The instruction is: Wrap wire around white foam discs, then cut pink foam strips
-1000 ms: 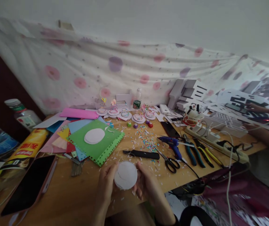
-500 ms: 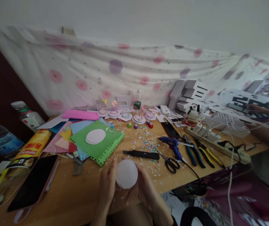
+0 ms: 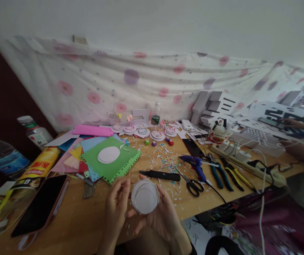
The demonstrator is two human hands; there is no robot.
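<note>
Holding a round white disc [image 3: 145, 196] between them, the person's two hands sit at the near edge of a wooden table [image 3: 83, 219]. The right hand [image 3: 158, 212] cups the disc from below and the right, fingers curled around its rim; the left hand [image 3: 116, 205] touches its left edge with fingertips, the other fingers loosely spread. Just beyond the disc lies a black craft knife [image 3: 159, 174], with scissors [image 3: 191, 183], a blue glue gun [image 3: 194, 164] and pliers [image 3: 222, 173] to the right. Left of the knife, a green foam sheet [image 3: 122, 159] carries another white oval cutout [image 3: 108, 154]. A dark phone [image 3: 39, 205] lies far left. Paper scraps [image 3: 165, 159] litter the middle of the table. At the far right edge another person's hand [image 3: 291, 123] rests on black-and-white card
</note>
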